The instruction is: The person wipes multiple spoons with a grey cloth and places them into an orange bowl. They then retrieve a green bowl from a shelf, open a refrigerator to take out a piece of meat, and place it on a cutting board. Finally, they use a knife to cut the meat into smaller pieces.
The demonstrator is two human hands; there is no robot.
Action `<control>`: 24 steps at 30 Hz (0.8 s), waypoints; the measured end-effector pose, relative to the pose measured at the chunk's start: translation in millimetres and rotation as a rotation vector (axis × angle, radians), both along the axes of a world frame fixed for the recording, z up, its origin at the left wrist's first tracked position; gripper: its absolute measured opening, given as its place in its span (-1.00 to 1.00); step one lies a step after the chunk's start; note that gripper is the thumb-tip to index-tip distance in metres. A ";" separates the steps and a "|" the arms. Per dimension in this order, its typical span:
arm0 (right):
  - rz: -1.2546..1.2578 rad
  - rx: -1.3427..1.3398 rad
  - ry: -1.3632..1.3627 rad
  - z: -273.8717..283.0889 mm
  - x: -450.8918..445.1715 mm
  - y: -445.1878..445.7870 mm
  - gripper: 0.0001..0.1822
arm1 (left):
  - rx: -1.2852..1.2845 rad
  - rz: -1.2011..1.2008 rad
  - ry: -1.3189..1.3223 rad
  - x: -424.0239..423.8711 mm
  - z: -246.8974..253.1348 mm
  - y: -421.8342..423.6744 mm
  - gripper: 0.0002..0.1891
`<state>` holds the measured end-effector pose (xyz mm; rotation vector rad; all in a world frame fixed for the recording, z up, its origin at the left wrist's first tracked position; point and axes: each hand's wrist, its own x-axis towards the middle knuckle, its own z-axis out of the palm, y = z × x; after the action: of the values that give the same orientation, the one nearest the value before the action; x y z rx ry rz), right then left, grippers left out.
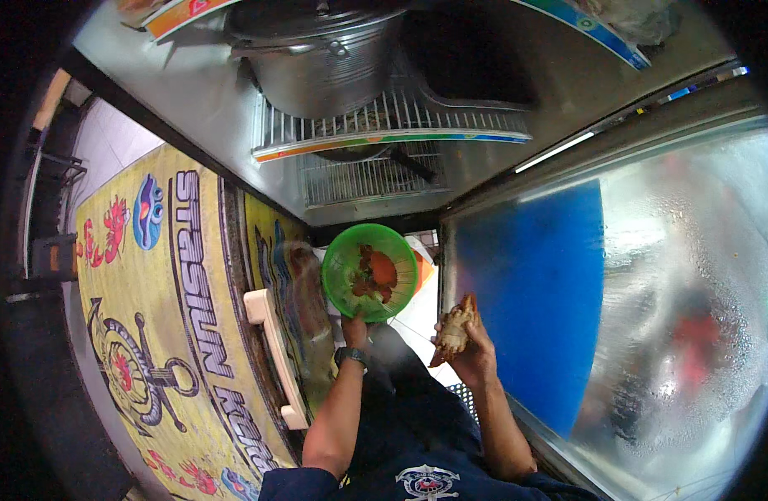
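Note:
A round green plastic basket [337, 269] is tilted toward me, and my left hand [354, 332] grips its near edge. Inside it lie reddish-orange pieces [382, 270] that look like crab, heaped near the middle. To the right, apart from the basket, my right hand [478, 357] holds a whole crab [454, 335] with its pale underside up and orange-brown legs folded around it. My fingers wrap its right side and lower end.
Ahead is a display refrigerator with wire shelves [390, 141] bearing a large metal pot [324, 72]; a pan sits below. A printed panel with a pale handle [274, 360] flanks my left. A fogged glass door [665, 325], partly blue, stands close on my right.

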<state>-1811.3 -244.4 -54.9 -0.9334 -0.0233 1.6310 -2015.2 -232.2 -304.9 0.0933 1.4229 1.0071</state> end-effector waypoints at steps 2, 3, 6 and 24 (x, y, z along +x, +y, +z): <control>-0.029 0.022 -0.050 11.8 -2.4 1.8 -0.39 | 0.061 -0.072 0.065 -6.1 -2.0 -22.4 -0.41; -0.029 0.019 -0.048 10.8 2.2 -0.9 -0.39 | 0.110 -0.101 0.081 -5.7 7.9 -27.4 -0.41; -0.039 0.068 -0.081 31.4 1.2 2.5 -0.40 | 0.231 -0.152 0.138 -5.8 53.3 -42.5 -0.41; 1.376 0.288 -1.413 96.0 -121.9 -12.3 -0.18 | 0.629 -0.169 0.542 -11.1 273.5 -122.3 -0.53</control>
<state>-1933.2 -256.7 41.1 -1.8014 -2.1776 1.5590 -2026.3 -354.4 -31.5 0.9931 1.4868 1.3134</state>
